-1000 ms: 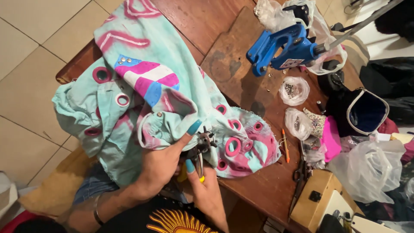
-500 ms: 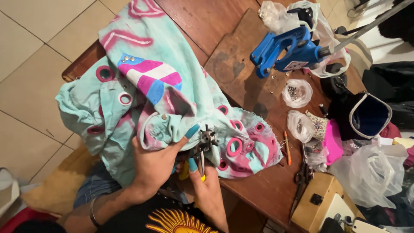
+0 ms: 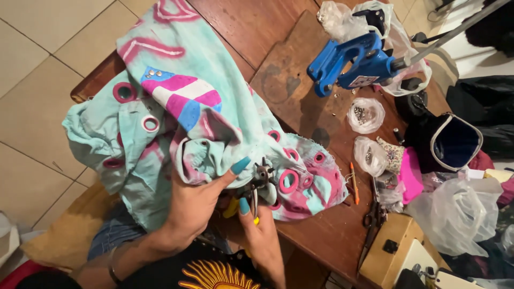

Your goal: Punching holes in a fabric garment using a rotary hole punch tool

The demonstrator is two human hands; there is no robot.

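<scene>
Item: punch pliers [image 3: 258, 184], metal, with yellow-tipped handles. Location: at the near edge of the wooden table [image 3: 251, 32], against the lower fold of the garment. Long axis runs roughly up and down in the head view, rotary head pointing away from the person and into the cloth, handles pointing back toward the person.

Item: turquoise garment [image 3: 176, 123] with pink patterning and pink-ringed eyelets, spread over the table's left half and hanging over its near edge.

Left hand [image 3: 195, 206]: fingers curled, gripping a bunched fold of the garment just left of the pliers; thumb extended toward the pliers head.

Right hand [image 3: 259, 235]: below the pliers, fingers closed around the handles; how tightly they are squeezed cannot be told.

Surroundings, relative to the pliers: blue hand press [image 3: 353, 61] well apart, up and to the right; two clear bags of small metal parts [image 3: 367, 115] to the right; orange pencil [image 3: 354, 182] and scissors [image 3: 372, 217] near, to the right; dark open pouch [image 3: 452, 142] farther right. Garment folds cover part of the pliers head.
</scene>
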